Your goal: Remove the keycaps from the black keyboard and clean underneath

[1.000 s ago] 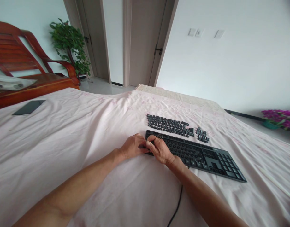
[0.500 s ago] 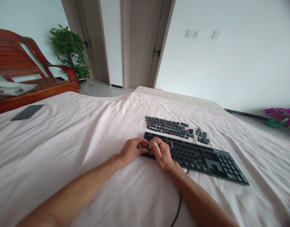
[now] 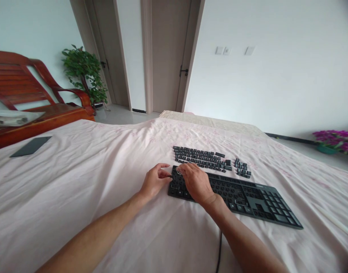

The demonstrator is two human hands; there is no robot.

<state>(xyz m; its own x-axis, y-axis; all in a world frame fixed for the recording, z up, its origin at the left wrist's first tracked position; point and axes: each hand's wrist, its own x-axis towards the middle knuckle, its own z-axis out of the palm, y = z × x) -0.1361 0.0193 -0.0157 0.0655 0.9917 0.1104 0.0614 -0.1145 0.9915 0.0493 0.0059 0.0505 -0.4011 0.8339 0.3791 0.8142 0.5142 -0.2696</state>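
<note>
A black keyboard (image 3: pixel 255 203) lies on the pink sheet, many of its keycaps off and its number pad still capped. My right hand (image 3: pixel 197 182) is closed around a wire keycap puller (image 3: pixel 178 171), whose loop is over the keyboard's upper left corner. Just left of that corner, my left hand (image 3: pixel 155 181) pinches a small black keycap (image 3: pixel 170 176) between thumb and fingers. Behind the keyboard, loose keycaps (image 3: pixel 200 156) are laid out in rows, with a smaller group (image 3: pixel 242 167) to their right. My right hand hides part of the keyboard's left half.
A black cable (image 3: pixel 219 250) runs toward me under my right forearm. A dark flat tablet-like slab (image 3: pixel 31 146) rests at the sheet's left. Beyond the sheet (image 3: pixel 105 159) stand a wooden bench (image 3: pixel 46 112), a green plant (image 3: pixel 84 72) and purple flowers (image 3: pixel 335 139).
My hands have moved apart. The right hand has turned the puller from pointing right to the keyboard's upper left corner. My left hand has drawn slightly left with the keycap. The view has tilted up.
</note>
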